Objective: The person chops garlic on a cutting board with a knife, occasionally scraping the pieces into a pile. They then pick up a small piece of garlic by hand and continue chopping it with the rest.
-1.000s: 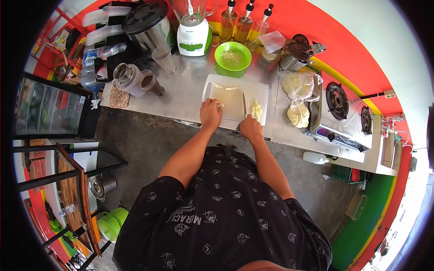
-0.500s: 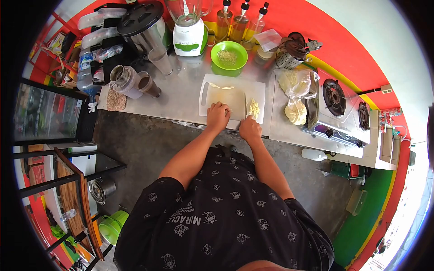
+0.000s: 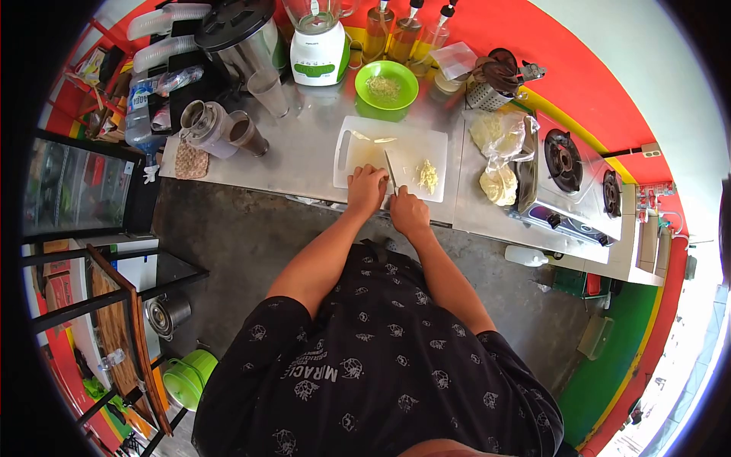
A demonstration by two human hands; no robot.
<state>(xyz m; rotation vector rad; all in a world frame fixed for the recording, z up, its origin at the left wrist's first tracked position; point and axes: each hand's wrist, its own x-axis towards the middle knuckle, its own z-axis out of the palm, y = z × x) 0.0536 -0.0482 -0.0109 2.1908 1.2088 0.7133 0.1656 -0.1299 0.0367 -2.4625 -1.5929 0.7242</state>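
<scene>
My right hand [image 3: 410, 212] is closed round the handle of a knife [image 3: 391, 169], its blade slanting up and left over the white cutting board [image 3: 435, 143]. Beside the blade, my left hand [image 3: 367, 189] presses curled fingers onto the board; what lies under the fingertips is too small to name. A heap of finely chopped pale yellow pieces [image 3: 428, 177] lies to the right of the knife. Two thin pale slices [image 3: 385, 140] rest near the board's far side. Behind the board stands a green bowl [image 3: 370, 103] with pale shreds in it.
A white blender [image 3: 315, 57], several oil bottles [image 3: 403, 38] and a utensil holder [image 3: 487, 97] stand along the wall. Plastic bags [image 3: 499, 141] lie beside the gas stove [image 3: 582, 183] at right. Cups [image 3: 248, 134] and a jug [image 3: 209, 129] are at left.
The knife and my right hand have moved left, away from the chopped heap to beside my left hand. The blade now tilts left. My left hand stays nearly in place.
</scene>
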